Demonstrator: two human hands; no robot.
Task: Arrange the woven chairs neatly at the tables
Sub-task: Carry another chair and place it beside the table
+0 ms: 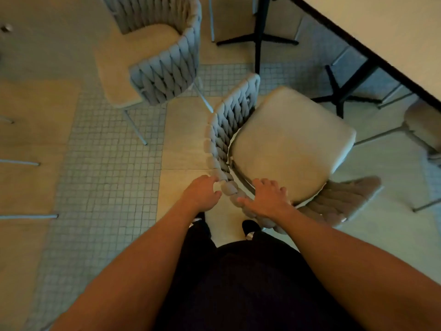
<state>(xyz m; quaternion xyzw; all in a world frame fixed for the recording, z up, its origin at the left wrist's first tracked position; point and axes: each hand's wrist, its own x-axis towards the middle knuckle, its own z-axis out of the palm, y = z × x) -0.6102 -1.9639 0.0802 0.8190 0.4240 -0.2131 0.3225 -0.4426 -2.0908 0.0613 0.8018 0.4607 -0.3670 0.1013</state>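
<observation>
- Your left hand (202,193) is at the lower centre of the frame, fingers curled over the woven back rim of the chair (290,144) — a loose grip on the padded braid, thumb towards you.
- Your right hand (267,199) lies just beside it, palm down on the same rim, fingers spread and reaching onto the edge of the seat; it presses there, and you cannot tell whether it wraps under.
- That chair fills the centre of the frame, its pale seat facing the desk (381,37) at upper right, its woven back curving from the centre down to your hands.
- The seat front is near the desk's dark edge but apart from it; the black cross-shaped desk feet (257,40) show beyond.
- A second chair (152,60) stands at upper left, turned away from the desk, close to the first one's back but not touching.
- Part of a third chair (422,127) shows at the right edge.
- Your dark trousers and shoes are at the bottom, on the tiled floor (107,175).
</observation>
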